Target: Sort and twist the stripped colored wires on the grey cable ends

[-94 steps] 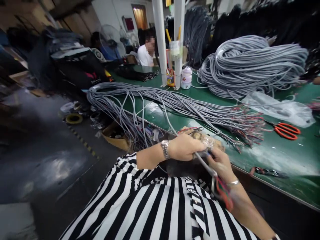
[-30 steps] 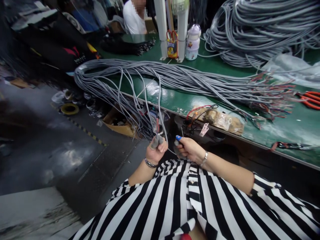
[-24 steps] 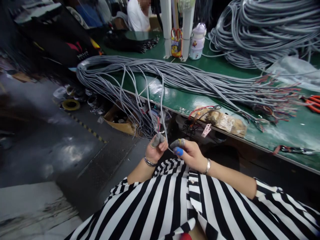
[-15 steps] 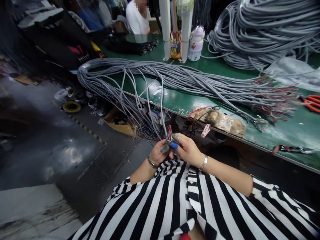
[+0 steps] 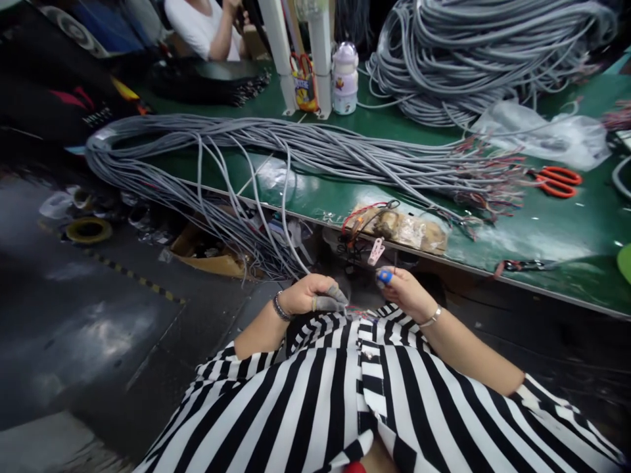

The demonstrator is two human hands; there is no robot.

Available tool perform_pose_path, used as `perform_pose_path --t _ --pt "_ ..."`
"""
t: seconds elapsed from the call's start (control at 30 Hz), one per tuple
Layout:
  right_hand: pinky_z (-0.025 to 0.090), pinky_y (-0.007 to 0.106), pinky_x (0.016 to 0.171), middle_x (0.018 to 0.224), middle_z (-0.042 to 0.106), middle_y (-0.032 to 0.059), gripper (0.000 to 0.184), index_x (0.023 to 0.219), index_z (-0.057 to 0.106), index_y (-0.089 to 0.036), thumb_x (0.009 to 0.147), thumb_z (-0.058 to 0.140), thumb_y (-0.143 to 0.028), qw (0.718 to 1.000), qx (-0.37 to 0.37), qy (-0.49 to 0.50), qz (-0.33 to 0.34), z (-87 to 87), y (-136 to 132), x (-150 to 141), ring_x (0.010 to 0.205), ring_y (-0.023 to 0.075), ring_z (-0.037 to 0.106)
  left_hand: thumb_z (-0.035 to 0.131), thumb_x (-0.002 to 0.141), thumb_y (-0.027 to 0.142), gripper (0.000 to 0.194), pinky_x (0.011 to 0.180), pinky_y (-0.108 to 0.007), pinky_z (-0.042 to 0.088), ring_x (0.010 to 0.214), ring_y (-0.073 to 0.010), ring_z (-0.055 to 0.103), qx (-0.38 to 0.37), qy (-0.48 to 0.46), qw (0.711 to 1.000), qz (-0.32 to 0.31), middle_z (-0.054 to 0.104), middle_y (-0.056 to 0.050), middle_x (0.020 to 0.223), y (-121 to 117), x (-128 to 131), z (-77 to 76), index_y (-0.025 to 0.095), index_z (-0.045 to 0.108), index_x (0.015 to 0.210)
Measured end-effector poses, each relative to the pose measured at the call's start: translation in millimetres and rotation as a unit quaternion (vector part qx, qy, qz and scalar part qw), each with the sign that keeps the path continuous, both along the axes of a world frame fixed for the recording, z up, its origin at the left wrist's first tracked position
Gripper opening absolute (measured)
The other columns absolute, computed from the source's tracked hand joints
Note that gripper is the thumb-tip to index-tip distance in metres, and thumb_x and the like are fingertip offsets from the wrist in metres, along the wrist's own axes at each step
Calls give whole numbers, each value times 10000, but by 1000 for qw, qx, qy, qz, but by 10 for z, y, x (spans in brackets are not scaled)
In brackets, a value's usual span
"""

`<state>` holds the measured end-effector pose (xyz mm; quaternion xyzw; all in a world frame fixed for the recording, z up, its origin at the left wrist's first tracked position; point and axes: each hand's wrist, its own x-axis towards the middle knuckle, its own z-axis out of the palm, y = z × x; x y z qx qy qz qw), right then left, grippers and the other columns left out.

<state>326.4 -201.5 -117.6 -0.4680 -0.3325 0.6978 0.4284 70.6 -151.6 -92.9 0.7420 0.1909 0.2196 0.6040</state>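
Observation:
My left hand (image 5: 315,295) is closed on the end of a grey cable (image 5: 284,217), pinching it between covered fingertips. Thin coloured wires (image 5: 355,311) fan out past those fingertips, in front of the striped shirt. To the right, apart from the wires, my right hand (image 5: 407,292) is closed with its fingers curled in. Blue tape (image 5: 384,276) wraps one of its fingertips. Whatever that hand may pinch is too small to make out. The held cable hangs down from a long bundle of grey cables (image 5: 315,148) lying across the green table (image 5: 557,243).
Orange-handled scissors (image 5: 559,181) lie right of the stripped cable ends. A taped block (image 5: 414,231) and a pink clip (image 5: 377,251) sit at the table's front edge. Behind are a bottle (image 5: 345,79), a big cable coil (image 5: 473,59) and another person (image 5: 197,29).
My hands have separated: the right hand has moved off to the right, while the left keeps the cable end. The wires now point rightward instead of up. The view has shifted right.

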Motion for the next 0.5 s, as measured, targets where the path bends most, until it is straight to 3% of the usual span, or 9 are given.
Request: perform_pose_path --t 0.1,0.23,0.37,0.43,0.5 --pt "93 170 348 468 301 -101 450 635 442 -194 709 708 -549 995 -13 6 -102 -47 40 173 373 23 154 661 825 381 246 662 -272 503 674 -169 627 78 -18 993 82 693 -97 737 20 85 73 160 755 878" --pt "66 176 347 489 374 -75 502 661 485 -180 726 642 -653 998 -26 22 -50 15 147 222 373 17 123 650 839 337 214 685 -259 502 703 -155 630 102 -41 979 170 697 -82 773 30 241 74 149 743 881" --pt "48 176 356 526 434 -67 490 722 532 -167 712 666 -639 996 -41 70 35 151 291 120 387 13 98 685 803 386 257 684 -257 504 699 -152 627 53 -32 979 192 704 -74 773 62 413 66 139 742 845" --pt "65 175 361 508 421 -78 461 742 539 -172 696 706 -599 998 -19 54 22 178 337 61 384 16 126 686 795 426 306 668 -249 502 685 -147 624 12 -29 981 193 707 -74 766 90 466 63 127 738 833" --pt "116 174 363 505 433 -75 464 733 536 -178 671 732 -594 999 21 10 -37 161 357 19 384 23 196 688 786 455 343 650 -242 498 665 -141 618 -20 -29 982 188 709 -75 755 125 489 50 117 735 822"
